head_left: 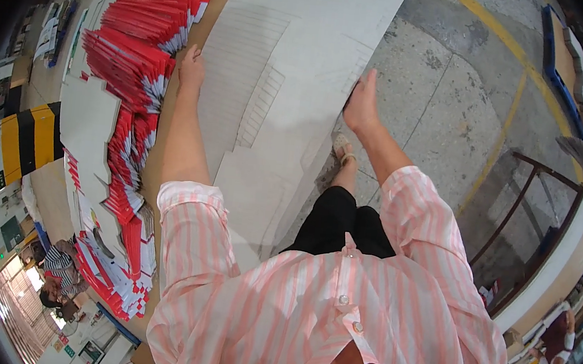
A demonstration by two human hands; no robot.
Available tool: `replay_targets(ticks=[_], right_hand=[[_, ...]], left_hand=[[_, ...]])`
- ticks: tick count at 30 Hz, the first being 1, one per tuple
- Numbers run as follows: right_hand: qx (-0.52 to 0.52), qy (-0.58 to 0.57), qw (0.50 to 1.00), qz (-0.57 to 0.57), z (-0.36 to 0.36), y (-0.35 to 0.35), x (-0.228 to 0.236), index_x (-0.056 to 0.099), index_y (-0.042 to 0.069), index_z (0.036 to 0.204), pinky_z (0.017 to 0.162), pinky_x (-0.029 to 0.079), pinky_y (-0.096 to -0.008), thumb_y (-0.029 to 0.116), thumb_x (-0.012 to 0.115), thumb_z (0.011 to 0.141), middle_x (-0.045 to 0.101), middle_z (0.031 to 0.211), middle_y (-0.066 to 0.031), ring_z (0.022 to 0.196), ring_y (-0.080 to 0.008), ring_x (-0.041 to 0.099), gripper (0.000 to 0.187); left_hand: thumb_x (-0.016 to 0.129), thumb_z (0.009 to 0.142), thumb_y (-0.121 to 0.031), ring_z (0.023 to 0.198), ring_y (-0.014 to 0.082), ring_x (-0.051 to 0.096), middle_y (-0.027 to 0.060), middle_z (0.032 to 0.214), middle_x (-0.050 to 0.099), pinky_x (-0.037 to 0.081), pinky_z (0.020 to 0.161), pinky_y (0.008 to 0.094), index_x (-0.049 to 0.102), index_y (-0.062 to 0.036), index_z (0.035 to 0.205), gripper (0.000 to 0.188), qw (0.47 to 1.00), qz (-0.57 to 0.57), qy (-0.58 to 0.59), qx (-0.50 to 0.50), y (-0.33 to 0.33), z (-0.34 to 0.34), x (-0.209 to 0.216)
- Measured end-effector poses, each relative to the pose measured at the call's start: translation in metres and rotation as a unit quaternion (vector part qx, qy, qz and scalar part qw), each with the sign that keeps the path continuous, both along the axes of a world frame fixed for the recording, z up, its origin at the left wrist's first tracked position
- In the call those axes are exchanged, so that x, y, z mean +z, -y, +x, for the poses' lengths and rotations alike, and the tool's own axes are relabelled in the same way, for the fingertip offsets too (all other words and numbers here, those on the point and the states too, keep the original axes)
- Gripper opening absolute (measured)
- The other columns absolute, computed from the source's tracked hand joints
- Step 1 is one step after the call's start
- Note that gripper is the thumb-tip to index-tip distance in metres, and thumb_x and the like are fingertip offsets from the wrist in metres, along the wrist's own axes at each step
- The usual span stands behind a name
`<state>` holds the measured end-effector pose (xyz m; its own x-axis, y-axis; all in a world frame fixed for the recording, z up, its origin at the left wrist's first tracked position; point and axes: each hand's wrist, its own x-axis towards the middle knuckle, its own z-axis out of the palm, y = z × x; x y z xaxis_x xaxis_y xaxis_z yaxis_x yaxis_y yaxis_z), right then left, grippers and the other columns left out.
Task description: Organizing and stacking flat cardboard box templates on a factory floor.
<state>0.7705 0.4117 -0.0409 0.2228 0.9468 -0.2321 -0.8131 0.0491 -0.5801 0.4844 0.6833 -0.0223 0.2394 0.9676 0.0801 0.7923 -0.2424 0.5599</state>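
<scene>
A large pale grey cardboard sheet (319, 50) stretches out in front of me, with stepped, fanned edges showing across its left half. My left hand (191, 70) is closed at its left edge, fingers curled, with a brown surface below. On the opposite edge my right hand (363, 106) grips the cardboard, thumb upward and the other fingers mostly hidden behind it. Just left of my left hand lie fanned piles of red-and-white printed card pieces (131, 55). A smaller grey cut board (90, 125) rests over part of these piles.
Concrete floor (423, 75) with yellow lines lies to my right. A rusty metal frame (521, 227) stands at the right. A yellow-and-black striped panel (28, 140) is at the far left. Other people (63, 275) are in the background on both sides.
</scene>
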Motion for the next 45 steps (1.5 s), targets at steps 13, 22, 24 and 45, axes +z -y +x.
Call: replay_targets(ticks=[13,22,24,45], right_hand=[[0.0,-0.092,0.996,-0.009,-0.129,0.094,-0.002,0.004,0.005,0.138,0.102,0.009,-0.0518,0.072,0.026,0.076,0.009,0.143,-0.0139,0.129,-0.0292,0.017,0.094],[-0.073,-0.107,0.987,-0.1,-0.102,0.06,0.007,0.021,-0.002,0.133,0.104,0.022,-0.0376,0.062,0.02,0.084,0.028,0.137,-0.0149,0.125,-0.0274,0.03,0.081],[-0.092,-0.113,0.975,-0.166,-0.1,0.057,0.006,0.022,-0.003,0.133,0.103,0.022,-0.0367,0.062,0.019,0.085,0.03,0.136,-0.0151,0.124,-0.0276,0.03,0.081],[-0.059,-0.104,0.941,-0.316,-0.221,0.211,0.006,-0.002,0.005,0.138,0.103,0.005,-0.0517,0.073,0.025,0.075,0.004,0.144,-0.0169,0.132,-0.0297,0.006,0.096]], left_hand=[[0.047,0.079,-0.015,0.09,0.0322,0.058,0.0176,0.095,0.061,0.045,0.078,0.037,0.062,-0.0081,0.099,0.026,0.991,-0.029,-0.127,0.023,0.069,-0.118,0.005],[0.046,0.076,-0.009,0.095,0.0245,0.057,0.0155,0.103,0.06,0.042,0.082,0.0301,0.058,-0.002,0.106,0.033,0.991,-0.044,-0.123,0.034,0.072,-0.118,0.003],[0.046,0.076,-0.01,0.096,0.0242,0.057,0.0153,0.103,0.06,0.042,0.082,0.0299,0.058,-0.0023,0.107,0.034,0.991,-0.022,-0.129,0.02,0.072,-0.119,0.001],[0.041,0.081,-0.015,0.1,0.0326,0.051,0.0173,0.108,0.054,0.042,0.084,0.0392,0.057,-0.0101,0.107,0.031,0.975,-0.08,-0.206,-0.004,0.139,-0.227,0.014]])
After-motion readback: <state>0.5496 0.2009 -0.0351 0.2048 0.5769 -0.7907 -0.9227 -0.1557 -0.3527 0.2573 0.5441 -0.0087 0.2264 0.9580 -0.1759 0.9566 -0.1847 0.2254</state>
